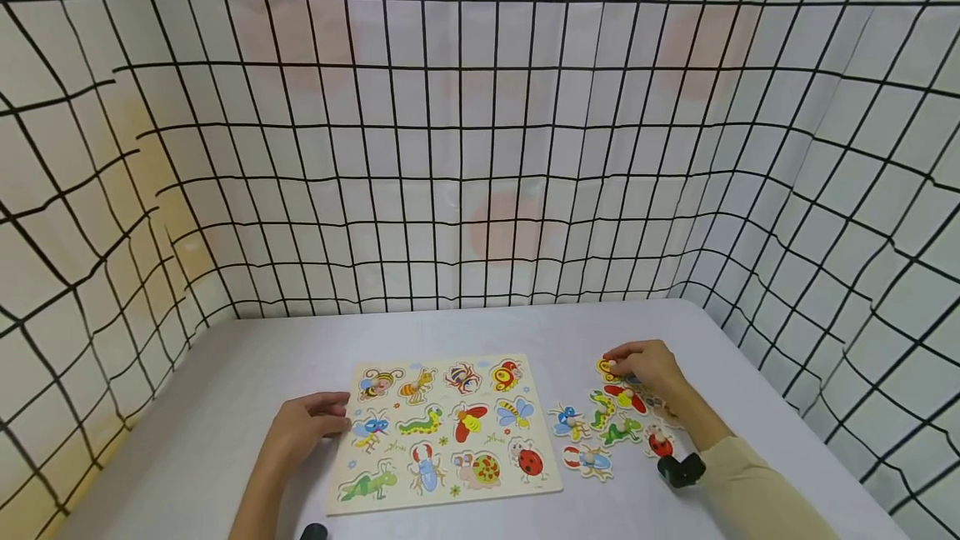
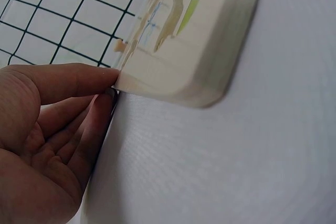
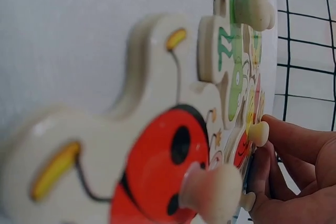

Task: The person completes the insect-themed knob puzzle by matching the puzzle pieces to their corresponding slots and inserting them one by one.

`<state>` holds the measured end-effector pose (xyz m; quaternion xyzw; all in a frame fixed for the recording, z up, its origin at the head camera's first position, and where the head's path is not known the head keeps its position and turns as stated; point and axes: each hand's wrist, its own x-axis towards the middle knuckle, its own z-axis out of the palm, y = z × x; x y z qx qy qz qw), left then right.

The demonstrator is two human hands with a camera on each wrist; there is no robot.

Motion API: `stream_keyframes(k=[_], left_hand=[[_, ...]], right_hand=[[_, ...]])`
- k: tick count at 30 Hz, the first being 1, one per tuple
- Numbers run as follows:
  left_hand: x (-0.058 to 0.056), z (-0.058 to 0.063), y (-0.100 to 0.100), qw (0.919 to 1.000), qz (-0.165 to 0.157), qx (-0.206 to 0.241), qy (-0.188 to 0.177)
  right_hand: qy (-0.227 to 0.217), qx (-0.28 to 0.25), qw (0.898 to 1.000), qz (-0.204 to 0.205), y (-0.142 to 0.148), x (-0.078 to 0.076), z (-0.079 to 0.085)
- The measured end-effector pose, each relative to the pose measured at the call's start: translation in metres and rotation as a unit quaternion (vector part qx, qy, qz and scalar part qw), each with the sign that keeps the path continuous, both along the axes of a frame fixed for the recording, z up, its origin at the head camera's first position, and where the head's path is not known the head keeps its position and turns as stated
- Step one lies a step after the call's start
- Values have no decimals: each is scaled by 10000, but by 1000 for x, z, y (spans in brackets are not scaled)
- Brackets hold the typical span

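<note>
A wooden peg puzzle board (image 1: 444,437) with printed insects lies flat on the table. At its left edge, my left hand (image 1: 303,427) touches the side with its fingertips. In the left wrist view, a nearly straight digit (image 2: 79,81) meets the board's edge (image 2: 210,80) near a rounded corner. Right of the board, my right hand (image 1: 651,369) pinches a yellow and red puzzle piece (image 1: 604,370) at the far end of a loose pile. Its fingers partly cover that piece. The right wrist view shows the fingers (image 3: 299,140) beside wooden knobs (image 3: 258,133).
Several knobbed pieces lie close together: a blue insect (image 1: 567,422), a stag beetle (image 1: 588,462), a grasshopper (image 1: 622,430), a red-winged insect (image 1: 626,398) and a ladybird (image 1: 660,442). A black wire grid (image 1: 465,148) encloses the white table (image 1: 300,348) at back and sides.
</note>
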<state>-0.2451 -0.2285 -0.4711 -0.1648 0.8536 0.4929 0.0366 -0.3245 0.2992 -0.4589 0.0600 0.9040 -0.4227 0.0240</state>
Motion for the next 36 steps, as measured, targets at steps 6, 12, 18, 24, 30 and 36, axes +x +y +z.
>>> stream_keyframes(k=[6, 12, 18, 24, 30, 36], left_hand=[[0, 0, 1, 10000, 12, -3, 24], [0, 1, 2, 10000, 14, -29, 3], [0, 0, 2, 10000, 17, -42, -39], [0, 0, 1, 10000, 4, -64, -29], [-1, 0, 0, 10000, 20, -40, -37], [-2, -1, 0, 10000, 26, -34, -43]], right_hand=[[40, 82, 10000, 31, 3, -2, -5], [45, 56, 10000, 20, 4, -1, -5], [100, 173, 9998, 12, 5, -1, -7], [19, 185, 9998, -43, 4, -3, -6], [14, 266, 9996, -58, -1, -7, -3], [84, 259, 9996, 26, -13, -8, 2]])
